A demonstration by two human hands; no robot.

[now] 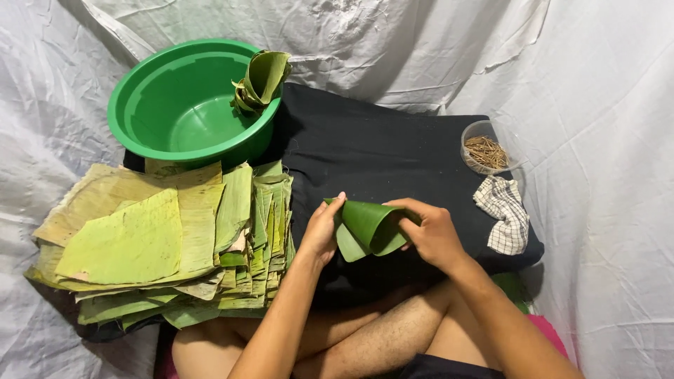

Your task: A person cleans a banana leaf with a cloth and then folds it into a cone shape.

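Observation:
Both my hands hold one green banana leaf piece (370, 224) rolled into a cone over a black cloth (379, 147). My left hand (321, 230) pinches the cone's left edge, fingers along its open rim. My right hand (434, 235) grips the cone's narrow right end. A big stack of cut banana leaves (165, 242) lies just left of my left hand.
A green plastic basin (175, 105) stands at the back left with folded leaf cones (261, 81) resting on its rim. A small clear bowl of thin sticks (486, 151) and a checked cloth (507, 214) sit at the right. White sheeting surrounds everything. My crossed legs are below.

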